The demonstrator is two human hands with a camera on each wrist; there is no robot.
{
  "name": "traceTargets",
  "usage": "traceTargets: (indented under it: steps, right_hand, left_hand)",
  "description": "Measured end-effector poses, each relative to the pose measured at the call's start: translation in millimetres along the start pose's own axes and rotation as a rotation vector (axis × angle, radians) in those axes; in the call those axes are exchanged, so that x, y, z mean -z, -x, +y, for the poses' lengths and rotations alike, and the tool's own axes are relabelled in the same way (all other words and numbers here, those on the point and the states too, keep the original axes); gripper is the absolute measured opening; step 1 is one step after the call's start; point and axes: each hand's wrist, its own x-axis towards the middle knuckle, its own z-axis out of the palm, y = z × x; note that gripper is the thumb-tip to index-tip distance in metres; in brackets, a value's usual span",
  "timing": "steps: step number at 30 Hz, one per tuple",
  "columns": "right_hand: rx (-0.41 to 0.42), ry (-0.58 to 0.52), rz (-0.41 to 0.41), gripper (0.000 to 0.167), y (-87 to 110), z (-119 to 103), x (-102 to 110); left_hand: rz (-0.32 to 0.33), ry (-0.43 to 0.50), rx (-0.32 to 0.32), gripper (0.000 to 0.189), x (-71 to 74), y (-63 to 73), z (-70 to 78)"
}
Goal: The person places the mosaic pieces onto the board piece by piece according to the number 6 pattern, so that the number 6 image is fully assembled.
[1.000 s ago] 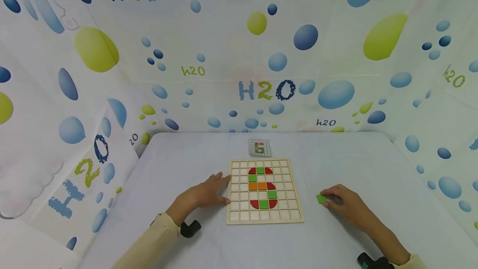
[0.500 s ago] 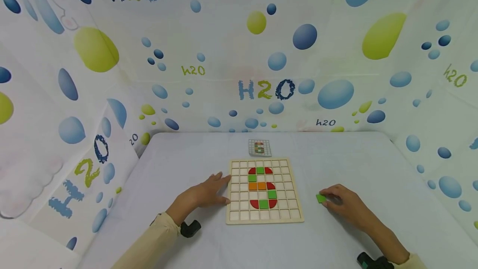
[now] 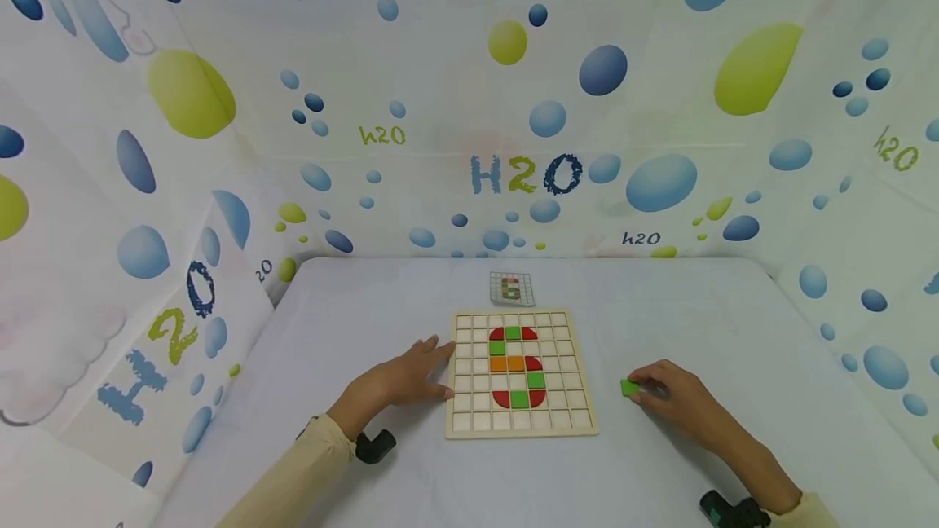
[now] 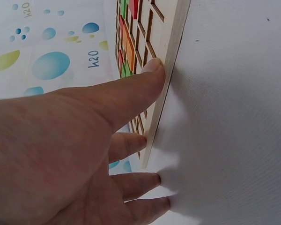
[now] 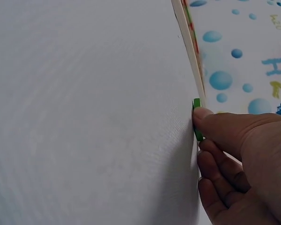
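A wooden grid board (image 3: 469, 424) lies flat, with red quarter-round, green square and orange square tiles set in several of its cells. My left hand (image 3: 400, 377) is at the board's left edge with fingers spread. In the left wrist view its thumb (image 4: 136, 86) rests on the wooden rim and one fingertip meets the edge further along. To the right of the board, my right hand (image 3: 676, 391) pinches a green square tile (image 3: 628, 387) between thumb and fingers. The right wrist view shows this tile edge-on, standing close to the white cloth.
A small pattern card (image 3: 511, 288) with a printed grid figure lies just behind the board. White cloth (image 3: 381, 308) covers the table. A printed backdrop (image 3: 440, 88) rises behind and along both sides. A black wrist device (image 3: 374, 447) sits at each wrist.
Both hands keep their places, the left at the board's edge and the right with the green tile. The whole head view has shifted only slightly.
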Motion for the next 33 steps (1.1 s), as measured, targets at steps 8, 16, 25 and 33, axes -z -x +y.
traceTargets:
  steps: [8,16,25,33]
  right_hand:
    - [-0.054,0.025,-0.011,0.025,-7.2,-9.7,0.8]
    - [-0.055,0.015,0.001,0.026,-24.4,-26.9,3.3]
    - [-0.048,0.016,-0.012,0.027,-42.8,-53.3,-4.8]
    - [-0.003,0.016,-0.053,0.025,-57.0,-78.9,-19.9]
  left_hand:
    - [-0.004,0.006,-0.002,0.086,-1.3,-1.0,-1.5]
    - [-0.001,-0.003,0.0,0.086,-1.5,-1.9,-2.1]
    - [-0.006,-0.003,-0.008,0.086,0.0,-1.4,-2.0]
    - [-0.002,-0.005,0.005,0.086,0.0,-1.3,-0.7]
